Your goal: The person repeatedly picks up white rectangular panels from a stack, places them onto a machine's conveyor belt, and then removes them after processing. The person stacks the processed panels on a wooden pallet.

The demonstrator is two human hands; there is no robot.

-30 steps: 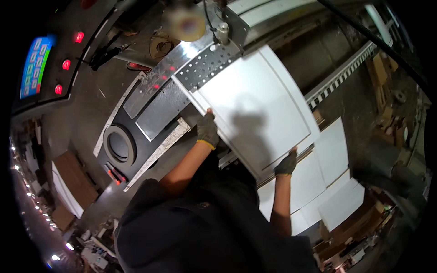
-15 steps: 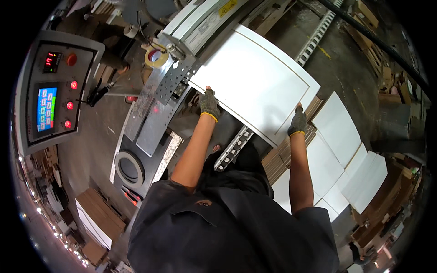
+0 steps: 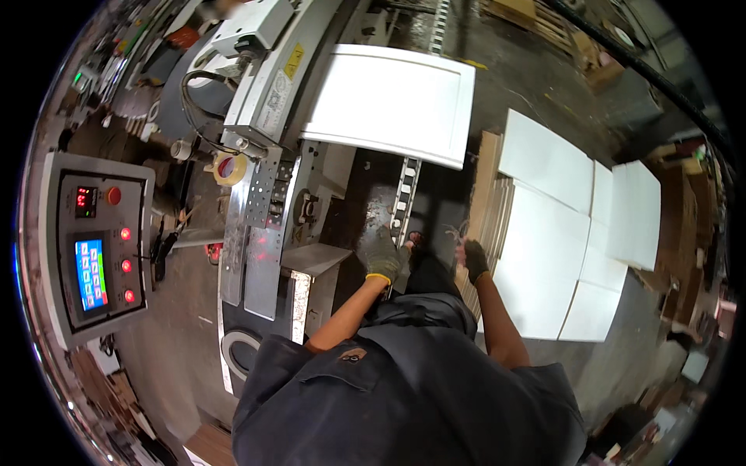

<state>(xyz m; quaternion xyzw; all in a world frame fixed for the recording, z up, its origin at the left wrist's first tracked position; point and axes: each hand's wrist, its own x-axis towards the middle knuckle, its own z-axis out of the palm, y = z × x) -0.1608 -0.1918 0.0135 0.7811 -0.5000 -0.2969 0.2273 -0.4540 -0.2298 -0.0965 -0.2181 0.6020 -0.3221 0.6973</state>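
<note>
A white panel (image 3: 388,105) with a grooved border lies on the machine's roller rail (image 3: 404,194), its left edge against the long grey machine (image 3: 268,89). Both my hands are off it, nearer to my body. My left hand (image 3: 382,255), in a grey-green fingerless glove with a yellow cuff, hangs open beside the near end of the rail. On the other side, my right hand (image 3: 474,258) wears a dark glove and is next to the edge of the stacked panels. Its fingers look loosely apart, slightly smeared, and no object shows in either hand.
Stacked white panels (image 3: 540,256) with brown layers stand at my right. To the left are a control box (image 3: 93,248) with a lit screen and red buttons, a tape roll (image 3: 230,168), a perforated metal plate (image 3: 264,186) and a grey ring (image 3: 241,353).
My hands have let go of the white panel and drawn back toward my body. The panel now sits farther from me along the machine, and the view has turned.
</note>
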